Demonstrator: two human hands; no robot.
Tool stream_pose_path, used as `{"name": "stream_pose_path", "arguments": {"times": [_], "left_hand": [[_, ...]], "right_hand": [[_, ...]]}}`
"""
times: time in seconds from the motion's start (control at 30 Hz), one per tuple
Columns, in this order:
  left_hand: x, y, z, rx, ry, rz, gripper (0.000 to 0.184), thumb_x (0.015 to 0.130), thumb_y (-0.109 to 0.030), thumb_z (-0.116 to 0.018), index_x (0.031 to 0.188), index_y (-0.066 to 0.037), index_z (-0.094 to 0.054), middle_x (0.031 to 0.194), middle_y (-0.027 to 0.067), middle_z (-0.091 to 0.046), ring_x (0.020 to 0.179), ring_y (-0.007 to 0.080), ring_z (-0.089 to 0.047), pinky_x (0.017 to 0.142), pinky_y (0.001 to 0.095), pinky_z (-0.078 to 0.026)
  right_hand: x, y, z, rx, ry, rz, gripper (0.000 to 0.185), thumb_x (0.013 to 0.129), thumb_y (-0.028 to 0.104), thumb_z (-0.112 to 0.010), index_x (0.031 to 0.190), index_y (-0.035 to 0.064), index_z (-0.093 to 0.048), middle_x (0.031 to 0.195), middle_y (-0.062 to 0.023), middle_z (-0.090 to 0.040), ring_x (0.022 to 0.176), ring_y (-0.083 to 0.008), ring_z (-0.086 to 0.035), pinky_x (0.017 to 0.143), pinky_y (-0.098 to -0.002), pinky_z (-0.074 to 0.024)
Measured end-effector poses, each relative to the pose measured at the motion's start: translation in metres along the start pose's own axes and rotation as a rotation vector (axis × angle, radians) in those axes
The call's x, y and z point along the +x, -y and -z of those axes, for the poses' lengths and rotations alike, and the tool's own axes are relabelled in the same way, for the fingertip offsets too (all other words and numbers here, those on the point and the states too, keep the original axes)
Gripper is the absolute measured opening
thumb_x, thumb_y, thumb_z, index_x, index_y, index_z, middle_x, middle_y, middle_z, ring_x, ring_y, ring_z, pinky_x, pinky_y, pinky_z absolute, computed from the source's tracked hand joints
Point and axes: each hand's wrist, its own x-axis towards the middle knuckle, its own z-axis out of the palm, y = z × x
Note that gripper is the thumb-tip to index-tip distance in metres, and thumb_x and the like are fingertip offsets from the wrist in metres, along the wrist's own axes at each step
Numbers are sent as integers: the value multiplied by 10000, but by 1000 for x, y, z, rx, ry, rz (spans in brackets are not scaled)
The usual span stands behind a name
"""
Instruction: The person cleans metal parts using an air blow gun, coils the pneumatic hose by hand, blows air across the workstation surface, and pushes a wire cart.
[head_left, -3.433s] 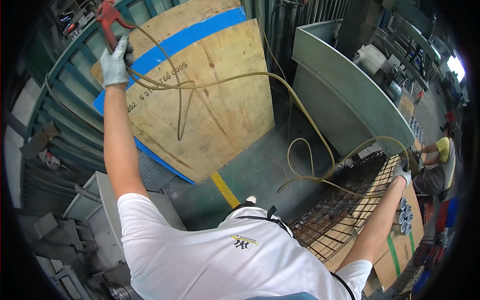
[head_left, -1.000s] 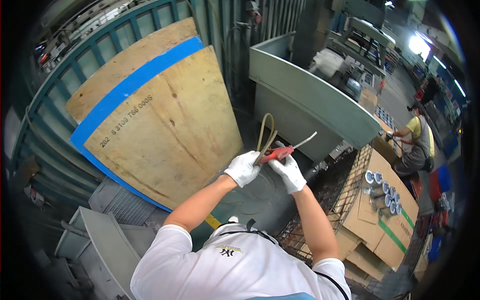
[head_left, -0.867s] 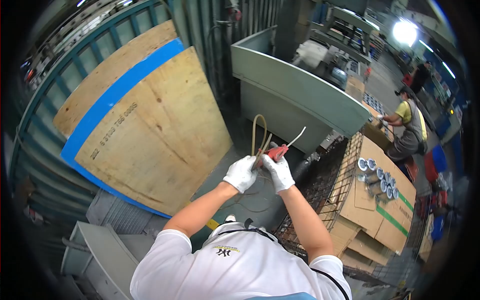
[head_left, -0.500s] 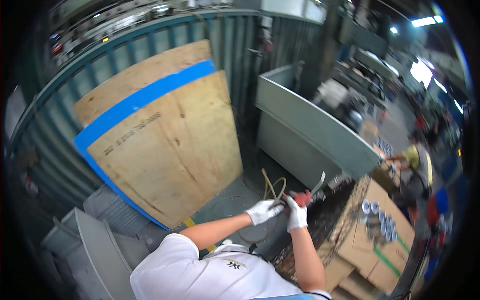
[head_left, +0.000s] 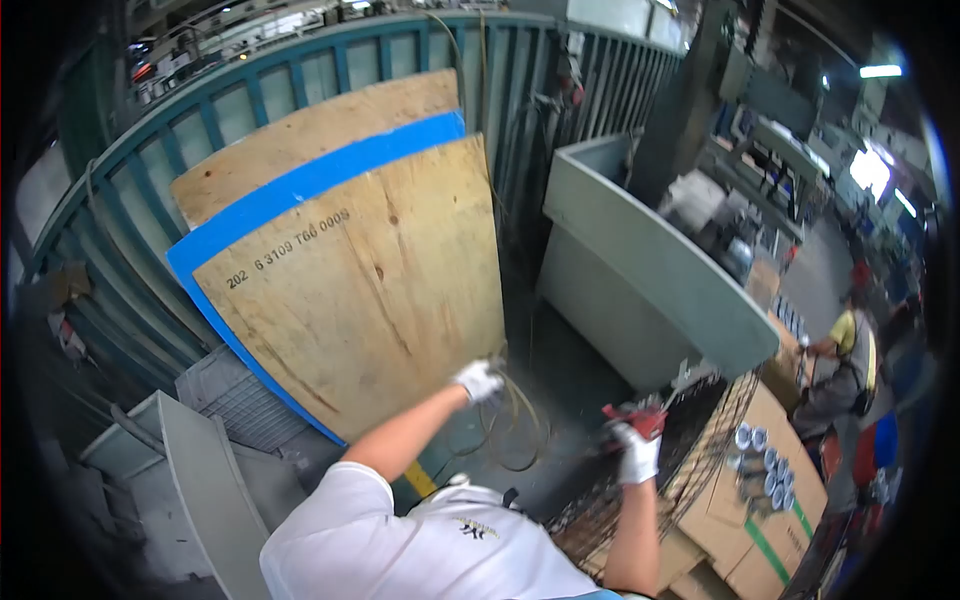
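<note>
My left hand, in a white glove, is closed around the coiled tan hose, whose loops hang down over the dark green floor. To the right, my gloved right hand grips a red air gun with a pale nozzle pointing up and right. The gun is beside the rim of a wire mesh basket. Behind my left hand leans a big plywood board with printed numbers and a blue band.
A grey-green metal panel stands ahead on the right. Cardboard carrying several metal cylinders lies at right. Another person sits beyond it. A grey metal cabinet is at lower left.
My hands, earlier together at the red gun, have moved apart. The gun has gone right with my right hand, and the hose loops hang from my left. The view has shifted.
</note>
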Motion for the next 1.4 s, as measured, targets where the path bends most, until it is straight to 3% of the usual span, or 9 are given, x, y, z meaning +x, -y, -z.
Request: {"name": "stream_pose_path", "arguments": {"times": [0.03, 0.13, 0.3, 0.5, 0.83, 1.13, 1.23, 1.3, 1.4], "left_hand": [[14, 24, 13, 414, -100, -95, 393, 835, -282, -592, 1141, -37, -623, 910, 143, -694, 742, 202, -674, 654, 346, -542], [23, 53, 65, -119, 69, 305, 291, 854, -280, -591, 770, -17, -683, 729, 96, -691, 628, 199, -663, 552, 342, -517], [48, 116, 104, -1286, -210, 586, 114, 947, -200, -521, 884, -123, -575, 665, 12, -609, 486, 107, -534, 387, 214, -382], [55, 148, 100, -1436, -160, 569, 119, 943, -133, -517, 1019, -66, -580, 817, 45, -638, 612, 132, -605, 404, 226, -416], [-4, -20, 35, 196, 414, -581, 344, 724, 38, -541, 1009, -70, -701, 1057, 94, -674, 1047, 253, -618, 912, 338, -484], [21, 68, 32, 1738, 588, 22, 495, 867, -312, -564, 1308, -88, -554, 1393, 147, -482, 1319, 384, -400, 1090, 599, -213], [18, 103, 68, 1629, 540, 300, 480, 878, -291, -539, 1315, -94, -550, 1442, 131, -426, 1346, 374, -363, 1103, 572, -195], [14, 114, 74, 1425, 488, 327, 356, 824, -216, -602, 1157, -111, -668, 1256, 105, -609, 1182, 298, -562, 980, 489, -412], [10, 111, 43, 1066, 540, 207, 363, 778, -238, -611, 1105, -91, -670, 1161, 145, -638, 1074, 301, -613, 905, 382, -492]], "right_hand": [[-5, 32, -2, -98, -88, 44, 342, 721, -3, -687, 1013, 64, -521, 877, -49, -608, 798, -161, -621, 650, -303, -523], [3, 54, 61, -290, -335, 282, 293, 783, 104, -717, 1020, 66, -549, 870, -18, -589, 755, -123, -565, 692, -297, -482], [0, 76, 182, -33, -744, 274, 230, 846, 159, -664, 1031, 32, -613, 881, -78, -646, 710, -158, -616, 573, -270, -500], [-26, 96, 261, 424, -673, 291, 142, 888, 161, -621, 969, 45, -631, 834, -43, -641, 669, -154, -595, 568, -249, -483], [-18, 102, 252, 763, -652, 537, 148, 893, 133, -619, 970, 6, -626, 878, -90, -650, 723, -189, -614, 624, -279, -505], [-54, 197, 237, 672, -441, 749, 160, 860, 111, -643, 951, -19, -621, 798, -97, -594, 779, -201, -564, 706, -284, -457], [-90, 212, 212, 459, -681, 820, 264, 844, 138, -666, 1027, -40, -599, 831, -56, -576, 754, -177, -514, 746, -306, -428], [-114, 215, 238, 468, 5, 659, 249, 849, 163, -662, 1017, -14, -616, 834, -33, -578, 714, -158, -477, 752, -300, -414], [-125, 187, 175, 423, -454, 629, 251, 892, 258, -607, 953, 16, -637, 798, -18, -560, 692, -148, -454, 743, -306, -408]]}}
